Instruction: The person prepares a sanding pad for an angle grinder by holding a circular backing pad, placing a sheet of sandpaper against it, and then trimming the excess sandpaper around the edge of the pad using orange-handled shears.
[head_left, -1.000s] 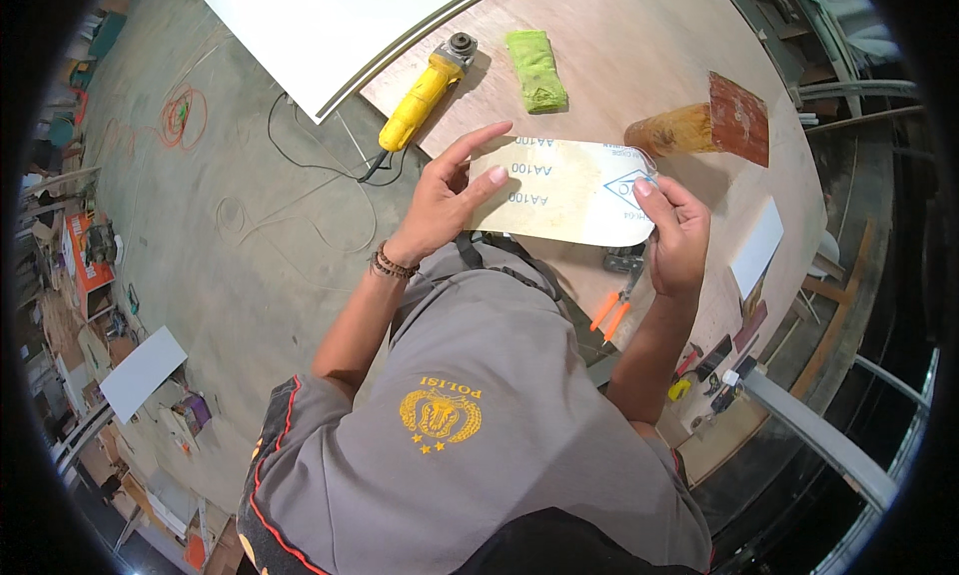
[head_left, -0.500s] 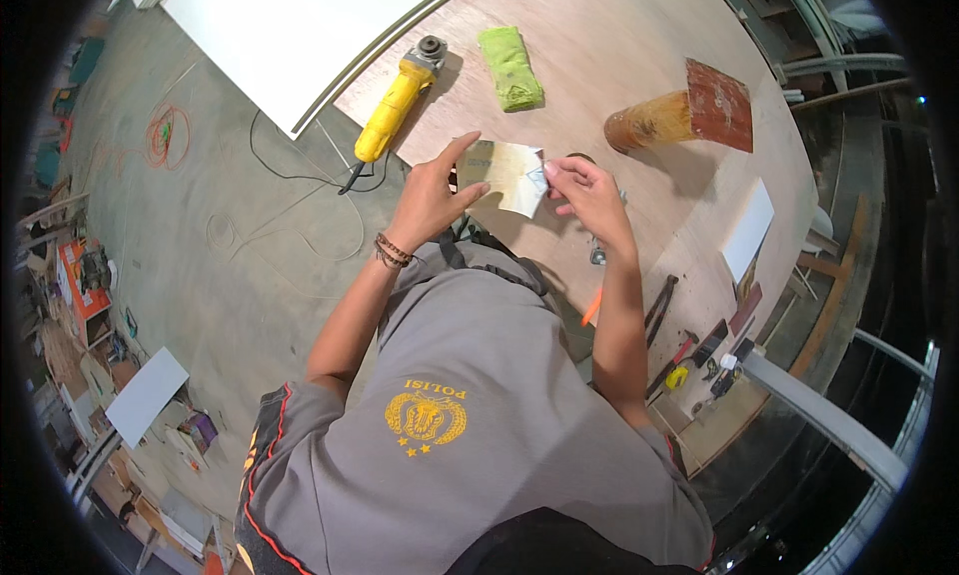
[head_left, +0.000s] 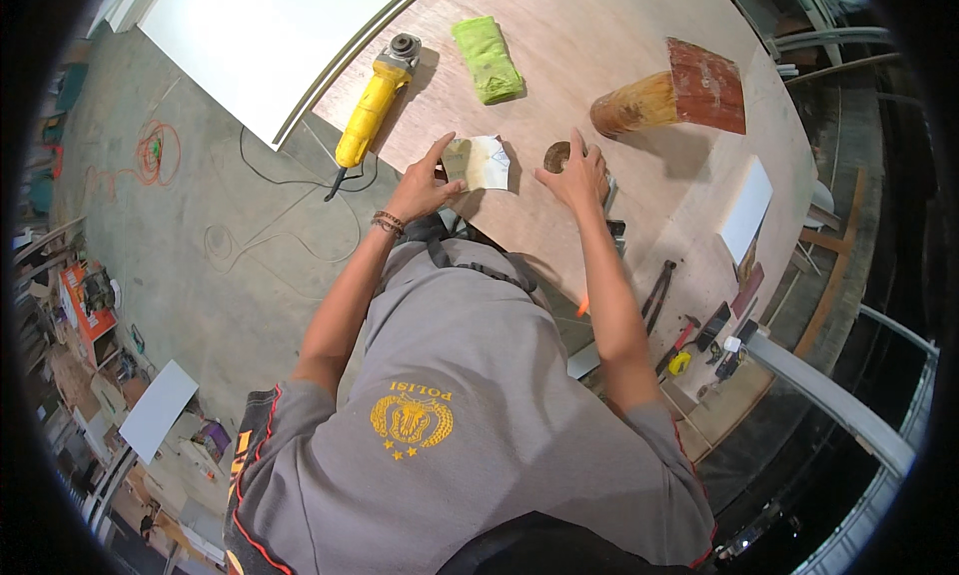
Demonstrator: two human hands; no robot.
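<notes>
Left hand [head_left: 421, 187] is holding light, springy-looking sandpaper [head_left: 485, 163] by its end; right hand [head_left: 580, 183] is spanning a disc [head_left: 555, 157], grip unclear.

I am wearing a grey, short-sleeved shirt [head_left: 559, 405]. Its front is displaying a round, wreath-like yellow emblem [head_left: 411, 422] with lettering along one edge and small stars opposite. Red piping [head_left: 269, 422] is edging a dark panel [head_left: 248, 425] with yellow-orange markings on the left sleeve. Dark brown bracelets [head_left: 388, 222] are encircling the left wrist. A black strap [head_left: 435, 238] is showing at the waist.
</notes>
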